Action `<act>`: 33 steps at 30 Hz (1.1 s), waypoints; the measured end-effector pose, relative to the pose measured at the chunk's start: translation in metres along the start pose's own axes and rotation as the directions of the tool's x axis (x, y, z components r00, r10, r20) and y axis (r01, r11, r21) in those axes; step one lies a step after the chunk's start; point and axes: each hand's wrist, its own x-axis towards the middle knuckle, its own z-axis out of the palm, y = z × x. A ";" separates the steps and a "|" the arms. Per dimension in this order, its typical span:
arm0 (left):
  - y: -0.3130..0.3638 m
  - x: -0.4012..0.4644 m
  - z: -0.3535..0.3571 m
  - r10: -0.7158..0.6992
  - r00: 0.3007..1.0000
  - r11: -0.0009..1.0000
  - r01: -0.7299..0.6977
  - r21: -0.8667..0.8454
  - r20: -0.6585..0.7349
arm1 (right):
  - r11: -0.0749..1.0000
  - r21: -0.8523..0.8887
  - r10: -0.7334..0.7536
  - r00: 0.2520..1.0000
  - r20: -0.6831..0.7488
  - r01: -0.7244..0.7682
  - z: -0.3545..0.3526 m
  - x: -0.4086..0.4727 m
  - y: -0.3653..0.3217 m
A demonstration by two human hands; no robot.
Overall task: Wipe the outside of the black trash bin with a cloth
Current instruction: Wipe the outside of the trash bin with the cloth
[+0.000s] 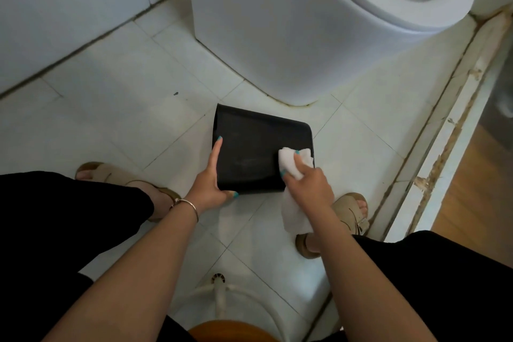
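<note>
gripping the near left corner of the black trash bin (255, 144), the left hand (212, 183) has its index finger laid straight along the bin's left edge and its thumb hooked under the near edge, so the bin sits clamped between them. the bin is tipped over, one broad dark side facing up, between the person's two sandalled feet and just in front of the base of the white toilet (291, 36); whether its far end rests on the tiled floor (111, 119) i cannot tell. the right hand (311, 186) has its fingers curled round a white cloth (291, 161), bunched under the fingertips and pressed against the bin's upturned side near its right edge. from below the palm a loose tail of the cloth hangs down past the bin's near edge. faint pale streaks show on the dark surface to the left of the right fingers. a thin bracelet (188, 204) circles the left wrist. a pale hose (222, 297) and an orange round shape (230, 332) lie near the bottom of the view, behind both hands
</note>
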 end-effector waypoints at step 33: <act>0.001 0.002 0.001 -0.003 0.999 0.999 0.005 0.036 -0.052 | 0.918 -0.225 -0.326 0.944 0.046 0.328 0.026 -0.034 -0.044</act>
